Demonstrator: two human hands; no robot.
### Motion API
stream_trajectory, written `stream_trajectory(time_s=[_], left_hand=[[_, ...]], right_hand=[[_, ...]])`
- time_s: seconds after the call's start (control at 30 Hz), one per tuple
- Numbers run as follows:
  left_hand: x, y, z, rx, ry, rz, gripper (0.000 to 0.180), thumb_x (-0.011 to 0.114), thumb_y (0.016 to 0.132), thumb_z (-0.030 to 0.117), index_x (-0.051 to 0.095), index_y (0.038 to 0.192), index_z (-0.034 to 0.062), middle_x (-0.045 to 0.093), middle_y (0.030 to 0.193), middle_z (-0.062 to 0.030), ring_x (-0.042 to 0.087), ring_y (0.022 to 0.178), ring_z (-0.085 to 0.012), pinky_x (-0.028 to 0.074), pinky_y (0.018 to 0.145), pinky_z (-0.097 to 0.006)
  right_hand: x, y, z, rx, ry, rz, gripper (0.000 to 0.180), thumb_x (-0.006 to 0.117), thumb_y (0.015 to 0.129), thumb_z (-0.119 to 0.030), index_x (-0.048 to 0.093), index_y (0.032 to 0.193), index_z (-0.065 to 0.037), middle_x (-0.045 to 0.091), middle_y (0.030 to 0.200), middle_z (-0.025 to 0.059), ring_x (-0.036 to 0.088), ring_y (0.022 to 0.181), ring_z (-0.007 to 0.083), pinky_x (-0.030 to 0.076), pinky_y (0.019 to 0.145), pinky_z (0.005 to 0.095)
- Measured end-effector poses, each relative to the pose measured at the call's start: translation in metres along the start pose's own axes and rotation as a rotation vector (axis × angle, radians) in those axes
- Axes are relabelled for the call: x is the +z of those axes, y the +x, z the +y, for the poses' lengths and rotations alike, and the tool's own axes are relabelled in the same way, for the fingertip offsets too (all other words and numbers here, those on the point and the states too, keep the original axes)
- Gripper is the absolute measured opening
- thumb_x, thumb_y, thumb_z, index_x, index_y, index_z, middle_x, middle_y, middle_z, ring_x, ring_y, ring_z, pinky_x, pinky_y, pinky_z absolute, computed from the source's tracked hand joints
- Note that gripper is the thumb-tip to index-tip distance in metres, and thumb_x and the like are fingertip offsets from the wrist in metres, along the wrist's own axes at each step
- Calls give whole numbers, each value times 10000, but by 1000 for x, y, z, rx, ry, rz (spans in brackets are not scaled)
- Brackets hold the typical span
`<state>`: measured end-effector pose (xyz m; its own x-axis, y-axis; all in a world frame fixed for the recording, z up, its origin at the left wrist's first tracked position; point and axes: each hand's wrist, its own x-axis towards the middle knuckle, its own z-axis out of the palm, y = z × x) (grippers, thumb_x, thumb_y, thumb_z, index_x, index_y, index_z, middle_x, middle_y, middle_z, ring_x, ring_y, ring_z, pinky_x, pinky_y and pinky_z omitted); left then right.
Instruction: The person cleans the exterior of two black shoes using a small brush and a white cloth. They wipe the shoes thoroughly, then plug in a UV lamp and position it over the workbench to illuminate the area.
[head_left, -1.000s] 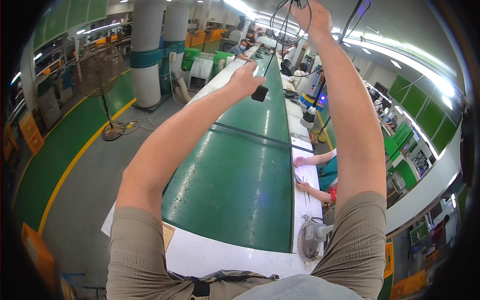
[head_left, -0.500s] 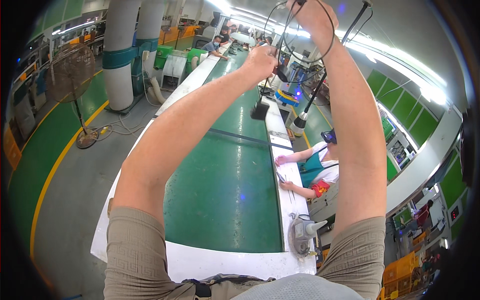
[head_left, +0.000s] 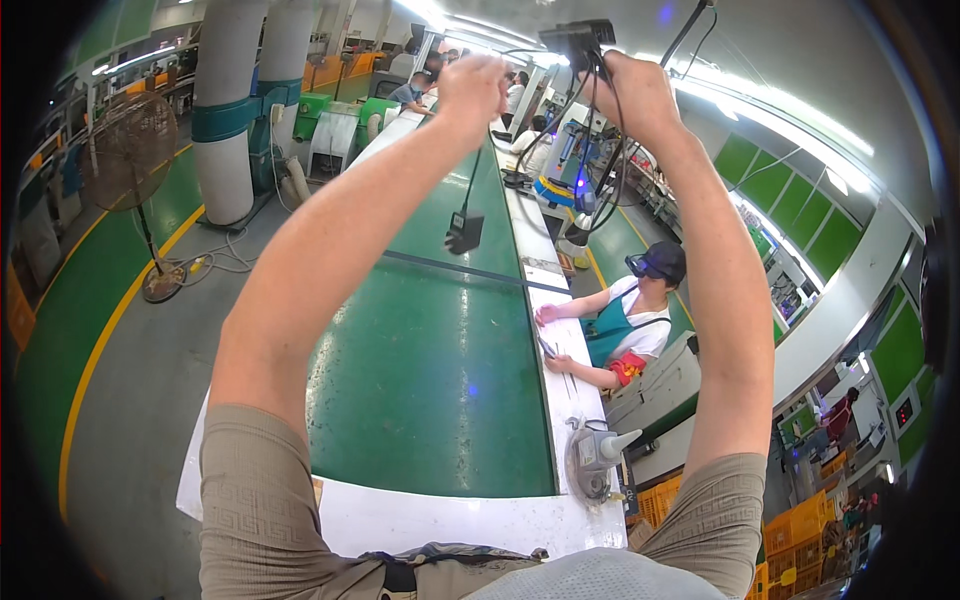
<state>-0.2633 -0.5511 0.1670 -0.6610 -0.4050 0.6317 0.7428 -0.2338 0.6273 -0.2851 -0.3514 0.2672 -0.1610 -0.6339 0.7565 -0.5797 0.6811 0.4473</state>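
Both my arms are raised over the green conveyor belt (head_left: 430, 380). My left hand (head_left: 474, 92) is closed on a thin black cable (head_left: 475, 180). From that cable hangs a small black box like a power adapter (head_left: 465, 231), in the air above the belt. My right hand (head_left: 635, 98) is closed around looped black cables (head_left: 622, 165), which dangle below it. A flat black device (head_left: 577, 38) sticks up beside the fingers of this hand, and the cables seem to run to it. How the fingertips grip is partly hidden.
At the right edge of the belt a co-worker (head_left: 640, 315) in a green apron handles a small item. A grey bottle with a pale nozzle (head_left: 605, 450) stands on the white ledge nearby. A floor fan (head_left: 130, 155) and columns (head_left: 225, 120) are at left.
My hands have moved apart, the left one up and to the left. The hanging box has swung left with it. The flat black device now shows above my right hand.
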Motion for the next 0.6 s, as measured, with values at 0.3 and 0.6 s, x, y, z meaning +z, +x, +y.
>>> stream_trajectory(time_s=[0.3,0.6], left_hand=[[-6,-15,46,49,305,-335,291,519,1000,213,614,1178,3,706,1022,-64,476,493,-37,341,420,-186],[-11,-30,56,-167,292,-410,344,533,1007,339,654,992,18,492,664,39,333,456,-25,233,406,-206]], right_hand=[[-26,-29,1,-144,358,150,321,676,862,-319,582,808,-17,575,629,161,595,590,371,495,578,418],[-39,-47,-21,-106,460,146,272,699,855,-245,589,834,2,579,628,174,596,578,339,476,565,373]])
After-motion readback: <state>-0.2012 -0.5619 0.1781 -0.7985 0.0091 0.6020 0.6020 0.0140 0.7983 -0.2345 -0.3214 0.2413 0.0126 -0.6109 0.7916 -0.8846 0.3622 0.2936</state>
